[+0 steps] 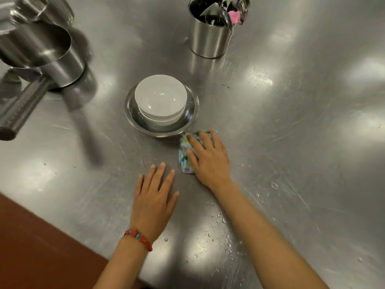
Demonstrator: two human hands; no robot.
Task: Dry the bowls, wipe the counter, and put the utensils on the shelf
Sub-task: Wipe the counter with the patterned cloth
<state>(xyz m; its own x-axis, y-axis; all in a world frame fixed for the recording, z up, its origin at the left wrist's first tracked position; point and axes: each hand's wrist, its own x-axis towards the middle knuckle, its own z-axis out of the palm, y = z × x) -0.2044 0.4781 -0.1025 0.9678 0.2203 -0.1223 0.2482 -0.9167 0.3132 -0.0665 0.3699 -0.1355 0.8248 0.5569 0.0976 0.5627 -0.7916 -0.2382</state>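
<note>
1. The right hand [208,155] lies palm down on a bunched patterned cloth [185,161], fingers spread and fairly straight, pressing it to the steel worktop [291,122]; the wiping step looks to be in hand
2. The cloth sits just beside the near right rim of the metal dish [192,105], close to touching it; its long axis runs roughly away from the person
3. Water drops [220,222] lie nearer the person, to the right and below the cloth, so the next stroke probably pulls back toward the body; the right hand is the nearer one
4. The left hand [155,197] rests flat and spread on the worktop, holding nothing, just left of the cloth
5. The dish holds stacked white bowls [160,99]; the top one looks empty
6. A steel canister [209,37] at the far side holds the utensils [227,11], upright, well apart from both hands
</note>
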